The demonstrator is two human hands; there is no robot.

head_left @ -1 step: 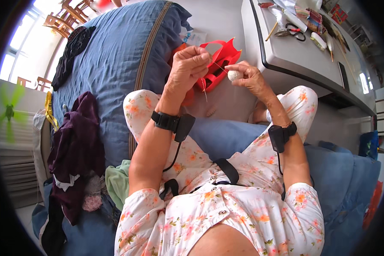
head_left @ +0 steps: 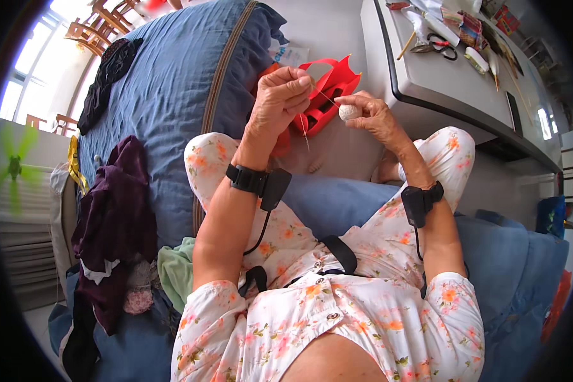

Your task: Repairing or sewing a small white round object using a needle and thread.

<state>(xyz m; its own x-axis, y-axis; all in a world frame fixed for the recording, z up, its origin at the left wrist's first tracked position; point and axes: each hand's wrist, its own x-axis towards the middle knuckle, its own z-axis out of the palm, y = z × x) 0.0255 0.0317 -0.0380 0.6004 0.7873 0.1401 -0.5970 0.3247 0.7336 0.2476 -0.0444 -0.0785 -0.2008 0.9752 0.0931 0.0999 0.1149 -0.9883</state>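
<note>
My right hand (head_left: 379, 121) holds a small whitish ball of thread (head_left: 349, 113) between thumb and fingers. From the ball a thin thread (head_left: 325, 97) runs up to my left hand (head_left: 280, 99), whose fingers are closed in a pinch on it. A loose strand dangles below the left fingers. Both hands are raised above my crossed legs, a short gap apart. Behind them, on the floor, lies a red bag (head_left: 335, 89) with a loop handle.
To the left stands a blue-covered sofa (head_left: 172, 83) with a dark purple garment (head_left: 118, 197) and a green cloth (head_left: 176, 270) by it. At the right, a grey-white table (head_left: 426, 76) bears scissors (head_left: 442, 47) and several other items. A green fan (head_left: 14, 167) is far left.
</note>
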